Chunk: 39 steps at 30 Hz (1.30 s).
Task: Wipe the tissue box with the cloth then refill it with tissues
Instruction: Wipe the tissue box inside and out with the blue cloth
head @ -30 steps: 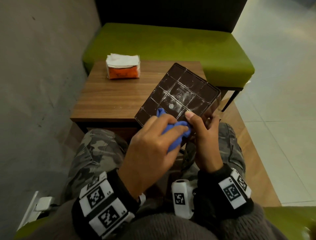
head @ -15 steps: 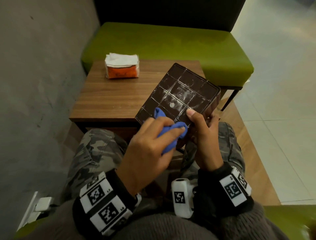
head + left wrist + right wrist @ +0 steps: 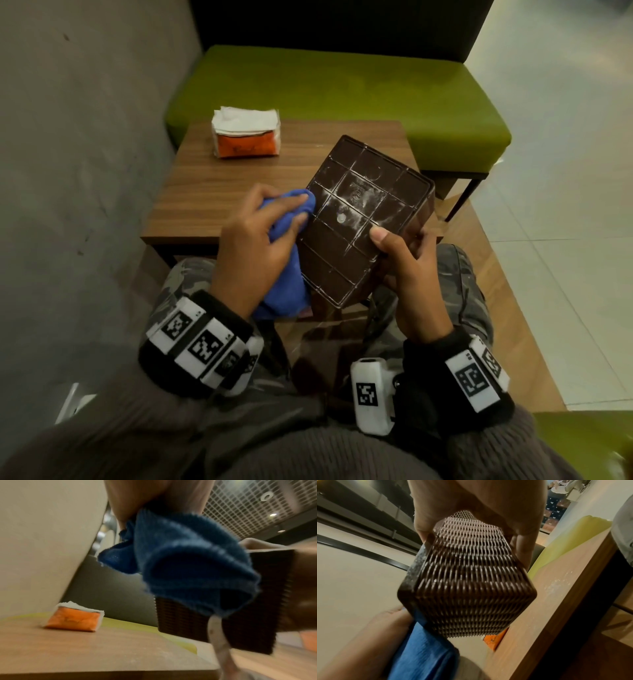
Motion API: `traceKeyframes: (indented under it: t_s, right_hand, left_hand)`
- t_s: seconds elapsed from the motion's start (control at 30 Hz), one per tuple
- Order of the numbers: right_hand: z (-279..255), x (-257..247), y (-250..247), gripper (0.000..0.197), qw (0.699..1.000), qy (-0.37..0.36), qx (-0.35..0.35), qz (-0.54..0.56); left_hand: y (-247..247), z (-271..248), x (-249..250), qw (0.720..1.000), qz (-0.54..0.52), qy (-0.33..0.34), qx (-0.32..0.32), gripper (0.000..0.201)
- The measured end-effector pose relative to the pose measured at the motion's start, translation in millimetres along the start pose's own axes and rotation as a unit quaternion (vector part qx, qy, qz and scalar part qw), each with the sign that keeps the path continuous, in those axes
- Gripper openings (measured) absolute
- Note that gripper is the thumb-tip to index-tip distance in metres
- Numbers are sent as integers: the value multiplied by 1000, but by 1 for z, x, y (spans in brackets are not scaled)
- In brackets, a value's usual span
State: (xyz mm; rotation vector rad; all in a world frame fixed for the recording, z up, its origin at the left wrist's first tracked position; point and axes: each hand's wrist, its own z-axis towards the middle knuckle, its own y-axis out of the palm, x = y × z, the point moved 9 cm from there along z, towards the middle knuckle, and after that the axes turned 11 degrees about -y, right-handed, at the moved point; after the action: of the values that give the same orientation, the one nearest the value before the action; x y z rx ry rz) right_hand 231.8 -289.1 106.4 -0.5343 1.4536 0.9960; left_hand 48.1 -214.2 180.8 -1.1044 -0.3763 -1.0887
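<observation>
Here the right hand (image 3: 407,270) holds the dark brown tissue box (image 3: 356,219) in the air, above the person's knees and at the near edge of the wooden table (image 3: 219,185). The box is turned so that its flat bottom, with a grid of raised lines and some white dusty marks, faces up toward the head camera. The thumb (image 3: 380,236) lies on this bottom near the right edge, and the other fingers are curled around the woven side of the box, as the right wrist view shows (image 3: 467,582).

The left hand (image 3: 253,253) grips a bunched blue cloth (image 3: 284,240) and presses it against the left edge of the box. The fingers are closed around the cloth, and the fingertips (image 3: 298,219) rest on top of it, just beside the bottom panel. A part of the cloth hangs down under the left palm, along the left side of the box. In the left wrist view the cloth (image 3: 188,563) covers a part of the woven wall (image 3: 180,619).

Beyond the left hand, well apart from it, a pack of white tissues (image 3: 245,132) in an orange wrapper lies on the far side of the table. Behind the table stands a green bench (image 3: 342,89). To the left of the left hand is a grey wall (image 3: 68,171).
</observation>
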Motion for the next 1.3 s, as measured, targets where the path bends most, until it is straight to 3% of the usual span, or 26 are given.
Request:
traceKeyframes:
  t_s: [0.07,0.2,0.3,0.5,0.63,0.77,0.83,0.9,0.97,1.03,1.1,1.13,1.3]
  right_hand:
    - [0,3,-1,73,1000,6,7,8]
    - [2,1,0,70,1000,9,-5,10]
    - [1,1,3,74,1000,0,-7,-1]
    - [4,6,1,76,1000,12,2,12]
    - [1,7,-2,73,1000,6,10,13]
    - [3,7,-4,79,1000,10,14,21]
    - [4,4,-4,83,1000,-1,9,10]
    - [3,3,-4,83,1000,-7,3,-2]
    - [5,5,-8,78,1000,3,-3,-11]
    - [9,8,-7,78,999,41,-24,-3]
    - [13,11,-5,80,995,76,-60,-10]
    - [14,10,-2,79,993,83,-79,-19]
    - [17,5,18,73,981,89,-161,-57]
  left_hand:
    - [-2,4,-6,999,-41,-32,1,23]
    - [7,2,-8,992,-75,-78,-67,16]
    - [-1,19,-24,984,-114,-127,-58,14]
    - [16,-9,20,992,-58,-12,-112,18]
    - [0,7,3,998,-5,-24,-49,15]
    - [18,-20,28,991,51,58,-112,14]
    - [12,-8,14,995,33,22,-93,16]
    - [-2,9,-10,998,-8,-53,-40,13]
    - [-7,19,-29,992,-35,-116,-32,13]
    - [2,19,-50,963,-129,-212,-105,28]
    - [20,6,-60,887,-256,-312,-224,70]
    - [27,-2,-58,857,-286,-329,-274,83]
    - [40,-20,-43,789,-363,-334,-366,76]
